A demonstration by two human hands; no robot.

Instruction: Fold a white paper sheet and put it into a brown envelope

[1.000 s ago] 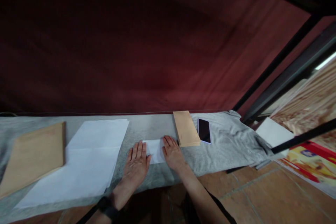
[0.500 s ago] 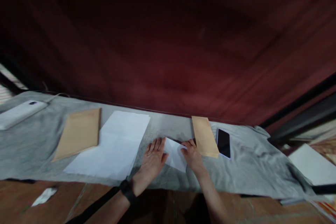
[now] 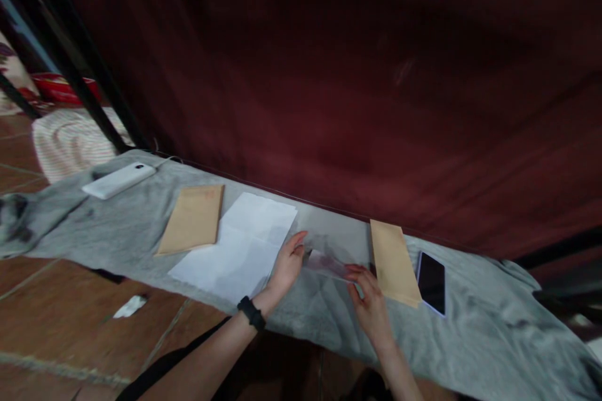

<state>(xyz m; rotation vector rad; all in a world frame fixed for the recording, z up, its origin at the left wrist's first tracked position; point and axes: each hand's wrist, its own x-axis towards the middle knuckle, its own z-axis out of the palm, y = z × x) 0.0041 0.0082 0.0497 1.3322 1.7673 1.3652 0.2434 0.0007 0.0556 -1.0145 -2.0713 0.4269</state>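
A small folded white sheet of paper [image 3: 325, 265], blurred and seen at a low angle, lies between my hands over the grey cloth. My right hand [image 3: 371, 307] pinches its right end between thumb and fingers. Near its left end is my left hand [image 3: 286, 263], with the fingers apart and a dark band on the wrist [image 3: 251, 313]. Left of my hands lie large white sheets [image 3: 249, 235] with fold creases. To the right of my right hand is a narrow stack of brown envelopes [image 3: 395, 263].
The grey cloth [image 3: 324, 313] covers a low surface against a dark red panel [image 3: 305, 106]. A larger brown envelope [image 3: 192, 219] overlaps the white sheets. A phone [image 3: 431, 283] lies at the right, a white device with a cord [image 3: 120, 180] at the far left.
My left hand has come off the folded paper, where it lay flat. The paper has been tilted or turned, with my right hand at its right end. The camera view has swung left.
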